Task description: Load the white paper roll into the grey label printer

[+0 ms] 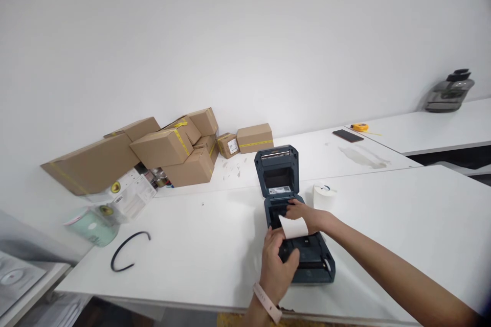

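A dark blue-grey label printer (310, 273) stands on the white table with its lid (276, 167) tipped up and back. My left hand (276, 265), with a pale wristband, is at the printer's left edge, its thumb apart from the fingers, which reach the near end of a white paper strip (294, 227). Inside the open compartment is my right hand (305, 214), behind the strip; its fingertips are partly hidden. Whether either hand grips anything cannot be made out. A white label roll (324, 197) stands on the table just right of the printer.
Cardboard boxes (161, 148) are piled at the back left, near a mint-green container (94, 226) and a black curved strip (119, 250). Farther right lie a phone (348, 135), a yellow tape measure (359, 126) and a dark transparent bottle (448, 93).
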`<state>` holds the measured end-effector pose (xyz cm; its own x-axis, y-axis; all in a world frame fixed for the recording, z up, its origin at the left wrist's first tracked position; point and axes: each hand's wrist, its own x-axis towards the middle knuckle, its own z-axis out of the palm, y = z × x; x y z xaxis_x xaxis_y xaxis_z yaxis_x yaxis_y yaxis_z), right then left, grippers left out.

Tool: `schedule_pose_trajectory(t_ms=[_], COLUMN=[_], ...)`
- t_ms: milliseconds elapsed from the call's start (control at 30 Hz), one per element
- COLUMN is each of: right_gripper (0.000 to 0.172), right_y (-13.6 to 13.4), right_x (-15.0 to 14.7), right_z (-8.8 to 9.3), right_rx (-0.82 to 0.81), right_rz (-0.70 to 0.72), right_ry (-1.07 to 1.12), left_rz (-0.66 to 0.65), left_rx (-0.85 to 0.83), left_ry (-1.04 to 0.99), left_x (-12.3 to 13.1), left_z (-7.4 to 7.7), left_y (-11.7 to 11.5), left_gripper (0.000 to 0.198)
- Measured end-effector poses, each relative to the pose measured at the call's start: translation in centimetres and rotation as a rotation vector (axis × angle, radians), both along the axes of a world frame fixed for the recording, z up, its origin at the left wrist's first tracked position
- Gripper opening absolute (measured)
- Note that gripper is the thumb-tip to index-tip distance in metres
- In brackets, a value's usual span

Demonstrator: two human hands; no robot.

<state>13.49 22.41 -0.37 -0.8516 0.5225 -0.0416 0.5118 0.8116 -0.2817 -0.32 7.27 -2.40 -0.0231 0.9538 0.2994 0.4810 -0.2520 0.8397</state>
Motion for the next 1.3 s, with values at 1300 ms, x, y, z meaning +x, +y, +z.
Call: schedule_pose_trajectory(t_ms=[1300], right_gripper=[0.04], right_y=[-12.2], right_x=[5.8], right_z=[-0.2], right_rx=[0.215], right_rz=[-0.238], right_ry=[0.897], left_rz=[0.415], left_rx=[0.711], left_ry=[0.43], left_x=[2.9], left_z=[-7.8], left_y=[-6.1], left_gripper=[0.025])
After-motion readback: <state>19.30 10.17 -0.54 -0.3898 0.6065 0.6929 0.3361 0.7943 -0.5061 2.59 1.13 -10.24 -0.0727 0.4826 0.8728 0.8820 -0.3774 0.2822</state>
